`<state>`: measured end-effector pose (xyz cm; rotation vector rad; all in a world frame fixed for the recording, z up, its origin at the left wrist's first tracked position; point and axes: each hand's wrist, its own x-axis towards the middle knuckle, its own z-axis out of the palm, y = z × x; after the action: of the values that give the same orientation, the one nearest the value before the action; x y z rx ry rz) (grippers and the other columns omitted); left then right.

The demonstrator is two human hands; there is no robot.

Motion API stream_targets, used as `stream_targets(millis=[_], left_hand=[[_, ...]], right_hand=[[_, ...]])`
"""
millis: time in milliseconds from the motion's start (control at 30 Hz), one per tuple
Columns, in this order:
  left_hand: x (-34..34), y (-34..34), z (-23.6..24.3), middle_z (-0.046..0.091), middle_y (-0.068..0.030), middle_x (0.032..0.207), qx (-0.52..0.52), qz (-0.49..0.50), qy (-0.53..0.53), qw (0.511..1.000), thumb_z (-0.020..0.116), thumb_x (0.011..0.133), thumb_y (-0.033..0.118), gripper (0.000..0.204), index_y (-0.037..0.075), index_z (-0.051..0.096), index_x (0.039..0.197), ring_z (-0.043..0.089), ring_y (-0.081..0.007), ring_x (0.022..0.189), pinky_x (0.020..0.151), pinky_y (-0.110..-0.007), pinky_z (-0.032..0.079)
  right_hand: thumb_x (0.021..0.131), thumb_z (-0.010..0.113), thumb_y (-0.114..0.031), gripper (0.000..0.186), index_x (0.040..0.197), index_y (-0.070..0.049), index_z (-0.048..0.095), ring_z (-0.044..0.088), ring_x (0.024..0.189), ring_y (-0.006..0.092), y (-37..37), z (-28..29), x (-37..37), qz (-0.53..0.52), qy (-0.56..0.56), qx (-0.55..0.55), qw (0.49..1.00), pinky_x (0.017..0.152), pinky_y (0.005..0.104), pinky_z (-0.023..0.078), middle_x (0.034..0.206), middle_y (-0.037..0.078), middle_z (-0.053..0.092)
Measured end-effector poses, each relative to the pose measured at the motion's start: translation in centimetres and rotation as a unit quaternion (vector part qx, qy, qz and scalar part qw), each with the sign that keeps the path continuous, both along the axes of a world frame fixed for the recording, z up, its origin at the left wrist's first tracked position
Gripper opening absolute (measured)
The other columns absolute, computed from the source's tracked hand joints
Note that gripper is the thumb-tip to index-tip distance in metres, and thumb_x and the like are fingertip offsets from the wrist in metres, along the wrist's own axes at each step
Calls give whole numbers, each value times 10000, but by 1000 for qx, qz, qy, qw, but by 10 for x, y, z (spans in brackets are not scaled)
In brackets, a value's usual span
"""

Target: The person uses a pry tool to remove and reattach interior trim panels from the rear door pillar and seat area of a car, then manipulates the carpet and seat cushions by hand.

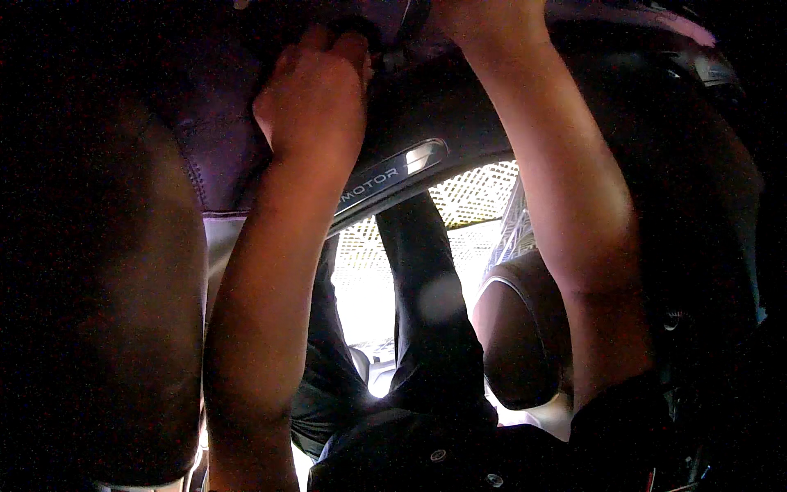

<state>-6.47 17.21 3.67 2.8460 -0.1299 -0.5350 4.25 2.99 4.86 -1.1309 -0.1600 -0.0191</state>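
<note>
My left hand point(318, 97) reaches down to the dark carpeted floor point(225, 156) of a vehicle, next to the door sill. Its fingers are curled at a small dark part in the shadow; what they grip, if anything, I cannot make out. Farther right, my right hand point(496, 15) is cut off by the upper edge of the picture. Only its wrist and back show, near the dark trim point(459, 90), and its fingers are hidden. Between the two forearms lies a shiny sill plate point(385, 182) with lettering.
A dark seat side point(106, 287) fills the left. Below the sill, my dark-trousered legs point(426, 287) stand against a brightly lit patterned floor point(475, 193). A rounded dark panel with a pale edge point(520, 336) sits beside my right forearm. Deep shadow covers the right side.
</note>
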Motion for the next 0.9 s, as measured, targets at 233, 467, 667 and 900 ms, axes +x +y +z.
stream_targets(millis=[233,467,667,900], left_hand=[[19,6,-1,677,-152,1274,-247,91,57,963,712,937,250,338,123,674,1248,646,-369,1182,980,-458,535],[16,-26,-36,630,-167,1382,-221,97,-111,964,528,1046,205,380,50,581,1389,603,-339,1261,1072,-423,474],[49,-22,-79,635,-156,1385,-94,-60,-68,991,550,1019,248,458,54,543,1434,597,-332,1285,1066,-415,478],[60,-17,-45,685,-137,1258,-310,87,41,946,633,972,197,364,96,626,1321,646,-325,1177,998,-415,520]], right_hand=[[1098,464,-204,253,920,-72,585,500,690,57,16,-21,5,15,-68,-7,998,590,240,410,770,-42,555],[1109,450,-305,406,1169,35,664,655,1027,350,67,-34,39,-17,150,-291,945,939,421,491,1076,192,713],[1119,376,-454,583,1024,33,683,644,941,393,79,-80,77,51,206,-335,918,894,498,480,1024,223,692],[1108,426,-461,562,956,16,679,629,863,324,63,-49,76,122,310,-320,887,820,480,501,877,175,650]])
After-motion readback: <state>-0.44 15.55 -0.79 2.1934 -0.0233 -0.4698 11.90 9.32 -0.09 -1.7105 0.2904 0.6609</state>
